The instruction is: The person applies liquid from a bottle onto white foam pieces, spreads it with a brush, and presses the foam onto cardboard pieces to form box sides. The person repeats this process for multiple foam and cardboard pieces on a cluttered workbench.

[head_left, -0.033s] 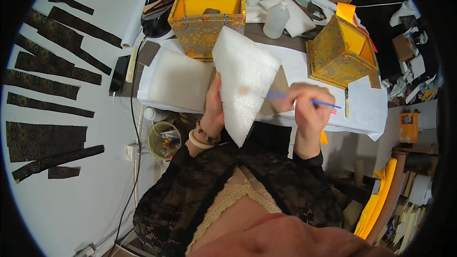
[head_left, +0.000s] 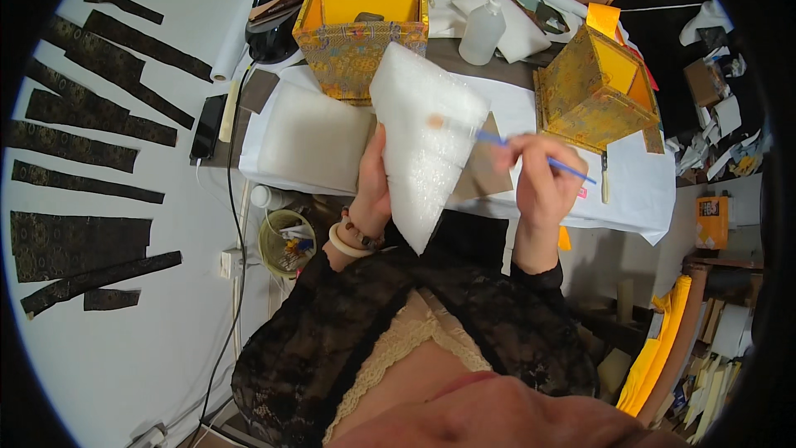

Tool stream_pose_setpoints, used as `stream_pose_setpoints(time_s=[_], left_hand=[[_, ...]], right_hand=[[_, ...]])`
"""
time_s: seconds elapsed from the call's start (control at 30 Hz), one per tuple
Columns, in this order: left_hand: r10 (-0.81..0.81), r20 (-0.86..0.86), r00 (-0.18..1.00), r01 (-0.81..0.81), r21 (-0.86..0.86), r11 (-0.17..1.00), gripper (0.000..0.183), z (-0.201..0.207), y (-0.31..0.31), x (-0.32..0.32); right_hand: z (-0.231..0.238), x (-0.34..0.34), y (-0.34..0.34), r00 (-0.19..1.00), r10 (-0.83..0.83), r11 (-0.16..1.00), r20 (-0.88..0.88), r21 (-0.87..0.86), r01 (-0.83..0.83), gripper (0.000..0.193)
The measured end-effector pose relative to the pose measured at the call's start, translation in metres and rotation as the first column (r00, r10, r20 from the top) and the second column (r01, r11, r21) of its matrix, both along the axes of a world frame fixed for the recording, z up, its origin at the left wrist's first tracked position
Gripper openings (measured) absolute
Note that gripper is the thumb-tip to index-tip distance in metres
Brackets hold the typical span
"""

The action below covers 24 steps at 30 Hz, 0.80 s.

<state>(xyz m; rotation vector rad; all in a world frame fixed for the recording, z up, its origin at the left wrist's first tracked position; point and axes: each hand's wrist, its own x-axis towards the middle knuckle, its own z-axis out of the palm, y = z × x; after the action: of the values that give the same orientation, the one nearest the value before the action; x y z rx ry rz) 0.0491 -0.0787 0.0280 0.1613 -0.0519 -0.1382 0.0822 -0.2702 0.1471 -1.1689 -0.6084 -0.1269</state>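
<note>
My left hand grips a tilted white foam block from its left side, with most of the fingers hidden behind it. The upper face of the block shines as if wet. Between the fingers of my right hand is a paintbrush with a blue handle. Its pale tip lies over the foam's upper middle and is blurred. Behind the foam stands a yellow-lined box covered in patterned gold brocade, with a small dark object inside.
A second brocade box stands at the right. White foam sheet lies left of my hand. An iron and a plastic squeeze bottle are at the back. A bin sits below the table's left edge. Dark fabric strips hang at left.
The paintbrush tip has moved up and slightly right over the foam, and my right hand has shifted a little. My left hand still holds the foam in nearly the same place.
</note>
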Motion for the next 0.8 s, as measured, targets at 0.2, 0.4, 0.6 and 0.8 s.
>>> stream_pose_setpoints(time_s=[0.2,0.4,0.6,0.8], left_hand=[[0.037,-0.026,0.999,-0.037,0.011,0.999,0.061,0.006,0.002,0.001],[0.034,-0.022,0.999,-0.035,-0.06,0.998,0.064,0.007,0.006,0.002],[0.061,-0.089,0.994,-0.064,-0.029,0.998,0.064,0.0,0.007,0.01],[0.127,-0.189,0.974,-0.126,0.016,0.992,0.065,0.017,0.001,0.01]], right_hand=[[-0.007,-0.004,-0.013,0.982,0.163,0.986,0.098,-0.065,-0.157,0.021],[-0.015,-0.005,-0.023,0.938,0.314,0.949,0.145,-0.09,-0.304,0.018],[-0.027,-0.005,-0.018,0.971,0.192,0.981,0.145,-0.019,-0.191,0.019],[-0.038,0.0,-0.02,0.982,0.175,0.984,0.068,0.018,-0.177,0.02]])
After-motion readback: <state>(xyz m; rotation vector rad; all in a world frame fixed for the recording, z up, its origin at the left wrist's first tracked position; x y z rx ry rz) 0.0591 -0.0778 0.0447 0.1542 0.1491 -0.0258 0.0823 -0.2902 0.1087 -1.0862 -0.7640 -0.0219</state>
